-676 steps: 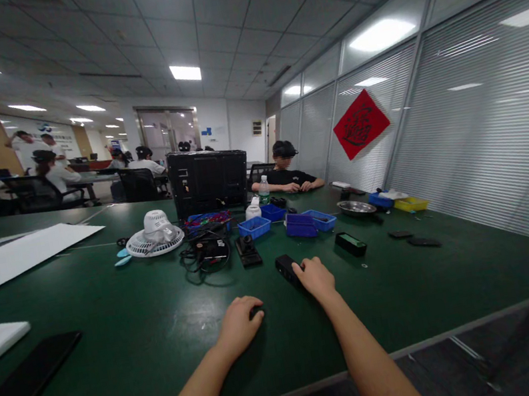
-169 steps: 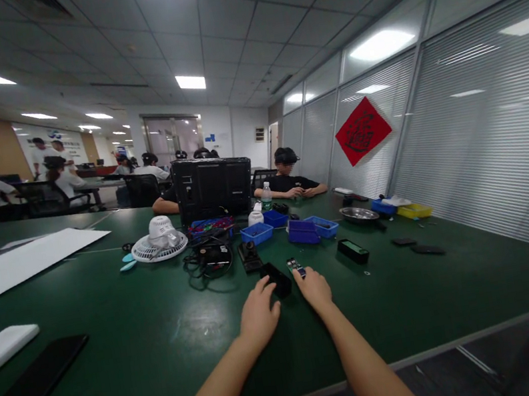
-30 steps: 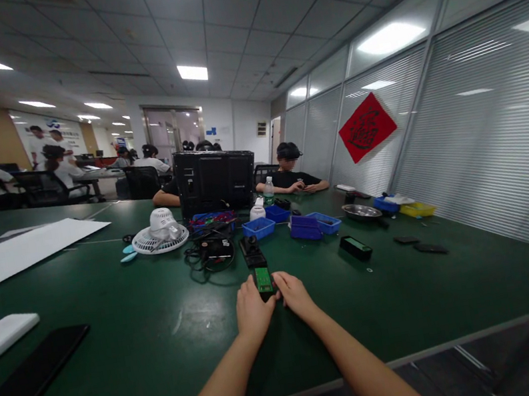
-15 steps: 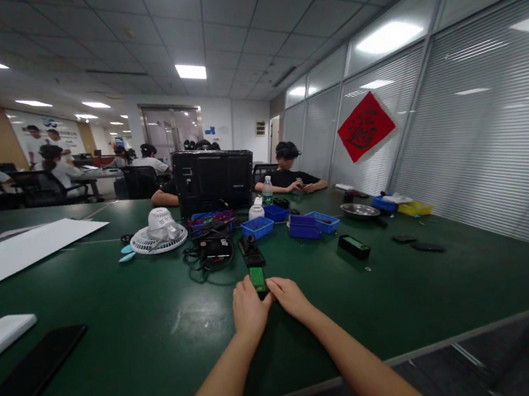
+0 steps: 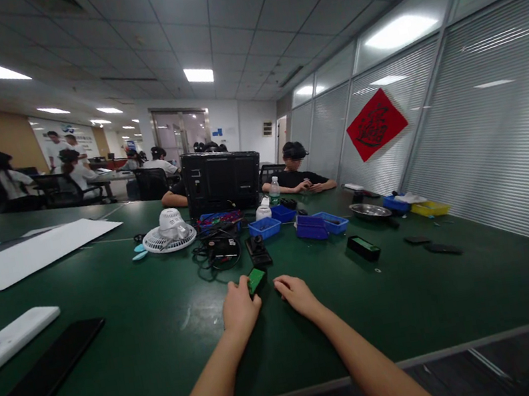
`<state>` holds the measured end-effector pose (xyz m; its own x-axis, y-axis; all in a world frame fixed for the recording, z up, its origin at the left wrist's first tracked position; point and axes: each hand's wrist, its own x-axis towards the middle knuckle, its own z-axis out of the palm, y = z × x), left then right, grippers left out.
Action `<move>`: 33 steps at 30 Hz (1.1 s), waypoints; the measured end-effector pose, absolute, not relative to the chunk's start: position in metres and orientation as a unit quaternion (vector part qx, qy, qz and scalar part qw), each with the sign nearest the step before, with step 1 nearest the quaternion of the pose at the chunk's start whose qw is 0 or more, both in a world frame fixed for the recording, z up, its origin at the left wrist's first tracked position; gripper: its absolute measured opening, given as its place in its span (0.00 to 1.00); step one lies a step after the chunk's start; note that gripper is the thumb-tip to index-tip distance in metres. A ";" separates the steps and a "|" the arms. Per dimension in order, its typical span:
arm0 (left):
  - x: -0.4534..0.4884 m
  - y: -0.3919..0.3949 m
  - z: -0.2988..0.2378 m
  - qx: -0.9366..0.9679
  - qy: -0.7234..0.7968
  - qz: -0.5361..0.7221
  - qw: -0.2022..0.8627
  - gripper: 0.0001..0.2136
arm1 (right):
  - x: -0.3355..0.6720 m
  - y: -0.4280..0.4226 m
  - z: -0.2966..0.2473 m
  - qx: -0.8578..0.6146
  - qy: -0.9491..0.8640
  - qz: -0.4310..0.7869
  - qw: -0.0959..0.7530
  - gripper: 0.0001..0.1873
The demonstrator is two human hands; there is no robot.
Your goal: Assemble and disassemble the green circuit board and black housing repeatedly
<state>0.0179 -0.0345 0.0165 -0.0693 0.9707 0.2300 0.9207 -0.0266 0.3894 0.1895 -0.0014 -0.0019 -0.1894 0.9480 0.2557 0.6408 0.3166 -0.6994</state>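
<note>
My left hand [image 5: 239,307] rests on the green table [image 5: 131,342] with its fingers closed round a small black device with a green face [image 5: 256,280], tilted to the right. My right hand [image 5: 297,294] lies just right of that device, fingers curled, apart from it by a small gap. Whether it holds anything is hidden. A second small device with a green face [image 5: 363,248] lies further right on the table.
Behind my hands are a black cabled gadget [image 5: 223,251], a white fan [image 5: 169,231], blue bins [image 5: 264,227], a black case [image 5: 222,181] and a metal dish [image 5: 369,210]. A black slab [image 5: 45,376] and a white bar [image 5: 4,339] lie at left. A person [image 5: 297,173] sits opposite.
The device was held upright between both hands; now my left hand alone grips it, tilted rightward, and my right hand has come off it. The view shifted slightly left.
</note>
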 end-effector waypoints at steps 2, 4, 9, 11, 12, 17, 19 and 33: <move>0.008 -0.040 0.021 0.673 0.710 0.202 0.047 0.16 | 0.190 -0.001 -0.001 -0.538 -0.743 0.218 0.334 0.15; -0.005 -0.046 0.026 0.669 0.721 0.178 0.029 0.16 | 0.190 -0.001 -0.001 -0.539 -0.747 0.210 0.328 0.15; -0.045 -0.061 0.032 0.639 0.757 0.138 0.014 0.19 | 0.191 -0.001 0.001 -0.533 -0.759 0.198 0.318 0.15; -0.064 -0.065 0.033 0.622 0.772 0.135 0.001 0.20 | 0.191 -0.001 0.001 -0.526 -0.765 0.192 0.319 0.15; -0.073 -0.066 0.033 0.611 0.780 0.135 -0.010 0.20 | 0.192 -0.001 0.001 -0.523 -0.767 0.190 0.319 0.14; -0.115 -0.065 0.038 0.547 0.825 0.142 -0.020 0.27 | 0.192 -0.001 0.001 -0.520 -0.772 0.187 0.314 0.14; -0.129 -0.064 0.041 0.528 0.837 0.142 -0.010 0.28 | 0.192 -0.001 0.001 -0.519 -0.772 0.187 0.315 0.14; -0.154 -0.065 0.031 0.470 0.863 0.166 -0.086 0.33 | 0.192 -0.003 0.002 -0.515 -0.780 0.174 0.310 0.13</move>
<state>-0.1539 -0.0645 0.0307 -0.5437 0.7818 0.3052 0.8393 0.5032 0.2059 0.1919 -0.0031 0.0017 -0.2761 0.9114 0.3052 0.6960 0.4086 -0.5905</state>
